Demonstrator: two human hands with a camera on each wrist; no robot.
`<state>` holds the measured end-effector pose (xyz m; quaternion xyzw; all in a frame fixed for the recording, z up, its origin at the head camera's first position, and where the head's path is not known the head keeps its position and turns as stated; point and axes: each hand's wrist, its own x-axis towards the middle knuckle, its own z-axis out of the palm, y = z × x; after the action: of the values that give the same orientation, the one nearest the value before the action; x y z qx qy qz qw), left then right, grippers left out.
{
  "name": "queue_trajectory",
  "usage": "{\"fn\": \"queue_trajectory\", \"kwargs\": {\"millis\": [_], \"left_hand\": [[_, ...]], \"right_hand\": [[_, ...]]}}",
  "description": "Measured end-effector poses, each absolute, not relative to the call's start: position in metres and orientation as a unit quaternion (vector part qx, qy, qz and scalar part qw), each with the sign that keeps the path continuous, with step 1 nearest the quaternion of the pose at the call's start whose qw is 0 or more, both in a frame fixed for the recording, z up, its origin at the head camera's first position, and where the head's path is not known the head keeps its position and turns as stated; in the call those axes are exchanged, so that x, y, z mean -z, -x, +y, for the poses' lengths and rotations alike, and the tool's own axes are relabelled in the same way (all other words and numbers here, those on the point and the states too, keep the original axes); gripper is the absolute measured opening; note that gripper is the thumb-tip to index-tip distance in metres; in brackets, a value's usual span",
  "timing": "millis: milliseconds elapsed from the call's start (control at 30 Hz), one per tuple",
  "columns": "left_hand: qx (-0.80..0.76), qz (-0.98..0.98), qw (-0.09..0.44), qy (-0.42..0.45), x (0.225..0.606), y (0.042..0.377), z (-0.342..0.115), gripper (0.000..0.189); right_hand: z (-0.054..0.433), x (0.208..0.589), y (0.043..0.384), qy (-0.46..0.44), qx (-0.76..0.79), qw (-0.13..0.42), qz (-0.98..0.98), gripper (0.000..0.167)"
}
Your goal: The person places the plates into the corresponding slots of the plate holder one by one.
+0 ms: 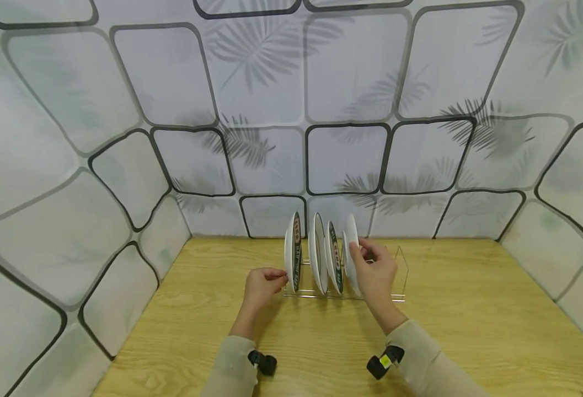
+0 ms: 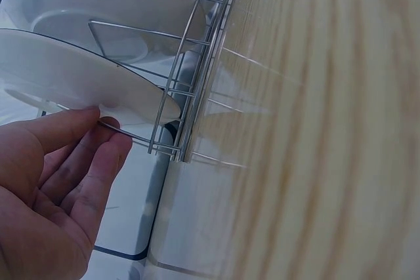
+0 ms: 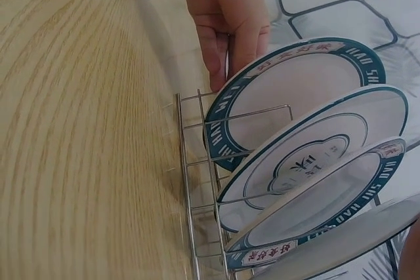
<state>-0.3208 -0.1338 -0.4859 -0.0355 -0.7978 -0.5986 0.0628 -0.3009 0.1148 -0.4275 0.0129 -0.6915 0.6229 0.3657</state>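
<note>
Several round plates stand on edge in a wire dish rack [image 1: 301, 295]. My left hand [image 1: 263, 288] is at the rack's left end, thumb and fingertips pinching an end wire in the left wrist view, close beside the leftmost plate [image 2: 72, 77]. That plate has a dark green lettered rim, seen in the right wrist view. My right hand [image 1: 378, 270] grips the rightmost plate [image 1: 350, 242], which leans slightly left. Between them stand a plate with a printed centre [image 3: 308, 162] and another with a lettered rim [image 3: 328, 208]. In the right wrist view my right hand is mostly out of frame.
The rack stands on a wood-grain table [image 1: 197, 331], near its back edge. Behind and at both sides rises a pale covering [image 1: 271, 160] with dark outlines and leaf prints. Bare rack wires [image 1: 400, 270] extend right of the plates.
</note>
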Motion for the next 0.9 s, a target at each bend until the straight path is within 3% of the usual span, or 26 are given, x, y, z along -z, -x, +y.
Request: {"fn": "queue_trajectory", "kwargs": {"millis": [200,533,900], "left_hand": [[0.610,-0.789,0.059,0.034,0.486,0.321,-0.132,0.011],[0.602,-0.795,0.066,0.035,0.485,0.320,-0.132,0.010],[0.607,-0.791,0.070,0.032,0.487,0.322,-0.133,0.011]], "right_hand": [[0.112,0.430,0.301,-0.030,-0.617,0.330,-0.714,0.019],[0.111,0.430,0.297,-0.039,-0.611,0.326,-0.720,0.021],[0.109,0.393,0.264,-0.029,-0.610,0.331,-0.719,0.020]]}}
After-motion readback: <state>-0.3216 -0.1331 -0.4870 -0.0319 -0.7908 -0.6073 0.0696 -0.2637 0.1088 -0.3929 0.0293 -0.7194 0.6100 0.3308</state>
